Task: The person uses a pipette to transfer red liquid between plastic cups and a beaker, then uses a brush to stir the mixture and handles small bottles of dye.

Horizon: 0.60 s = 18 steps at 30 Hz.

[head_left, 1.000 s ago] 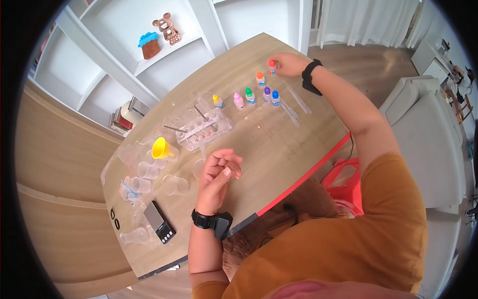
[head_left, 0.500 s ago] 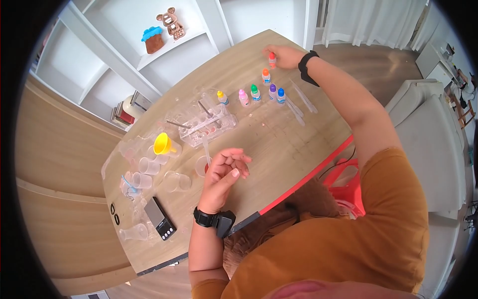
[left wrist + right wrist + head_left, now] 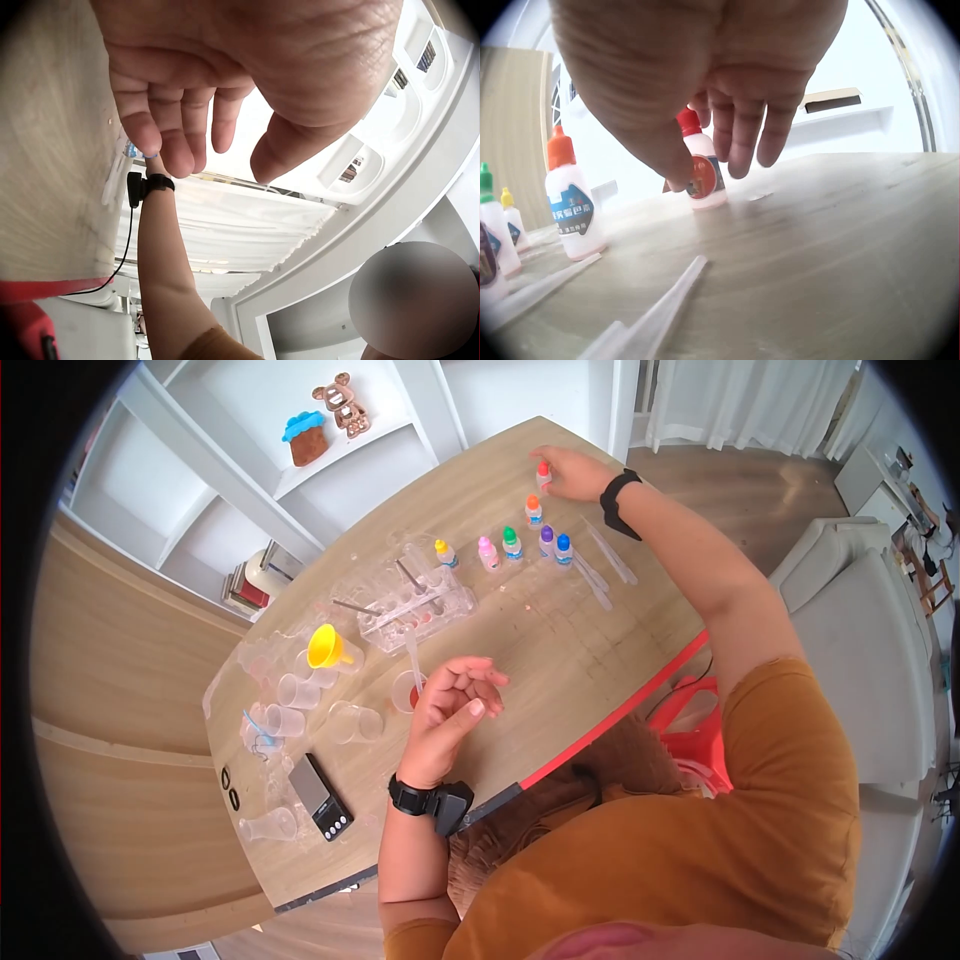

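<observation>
At the table's far end my right hand holds a small dropper bottle with a red cap. Its thumb lies along the bottle's near side and the index finger passes behind it, while the other fingers hang beside it. The bottle's base is at the tabletop. Near the front of the table, my left hand hovers with loosely curled fingers and nothing in them. A clear cup with red contents is partly hidden behind that hand. An orange-capped bottle stands closest to the red-capped one.
Several dropper bottles with coloured caps, including a green-capped bottle, stand mid-table. Clear plastic pipettes lie near them. Leftward are a clear test-tube rack, a yellow funnel, several clear cups and a black scale.
My right hand has shifted the red-capped bottle slightly away from the orange-capped one, toward the far edge. The left hand stays nearly in place, and the head view has tilted slightly.
</observation>
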Each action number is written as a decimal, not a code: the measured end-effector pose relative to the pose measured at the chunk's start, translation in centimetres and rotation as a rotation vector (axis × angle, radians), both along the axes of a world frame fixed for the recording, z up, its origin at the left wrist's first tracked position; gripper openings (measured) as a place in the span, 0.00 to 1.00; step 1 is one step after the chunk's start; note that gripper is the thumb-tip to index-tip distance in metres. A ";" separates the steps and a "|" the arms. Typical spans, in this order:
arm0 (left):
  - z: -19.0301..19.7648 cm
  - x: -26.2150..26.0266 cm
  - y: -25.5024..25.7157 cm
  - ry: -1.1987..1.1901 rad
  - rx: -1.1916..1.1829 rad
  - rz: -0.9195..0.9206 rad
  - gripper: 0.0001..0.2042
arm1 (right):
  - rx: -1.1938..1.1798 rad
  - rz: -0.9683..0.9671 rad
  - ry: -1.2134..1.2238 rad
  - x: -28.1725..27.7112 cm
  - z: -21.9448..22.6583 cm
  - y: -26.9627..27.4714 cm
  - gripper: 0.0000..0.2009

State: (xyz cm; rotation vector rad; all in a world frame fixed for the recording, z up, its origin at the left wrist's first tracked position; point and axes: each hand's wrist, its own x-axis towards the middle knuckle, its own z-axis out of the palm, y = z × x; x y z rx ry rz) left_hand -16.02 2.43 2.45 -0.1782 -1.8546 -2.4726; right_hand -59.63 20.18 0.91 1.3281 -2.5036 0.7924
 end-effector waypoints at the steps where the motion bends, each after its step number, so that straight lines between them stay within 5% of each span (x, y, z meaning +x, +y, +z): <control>1: 0.1 0.1 0.0 -0.003 -0.003 0.000 0.24 | -0.112 0.006 0.203 0.2 -0.5 0.1 0.28; 5: 0.2 0.2 0.1 0.003 -0.005 -0.002 0.24 | -0.284 0.074 -0.029 3.8 2.1 2.1 0.22; 11: 0.1 0.2 0.3 0.002 -0.027 -0.024 0.23 | -0.095 0.217 -0.321 6.8 1.6 1.5 0.19; 18: 0.2 0.2 0.2 -0.007 -0.025 -0.002 0.23 | -0.123 0.194 -0.357 6.6 4.0 1.1 0.19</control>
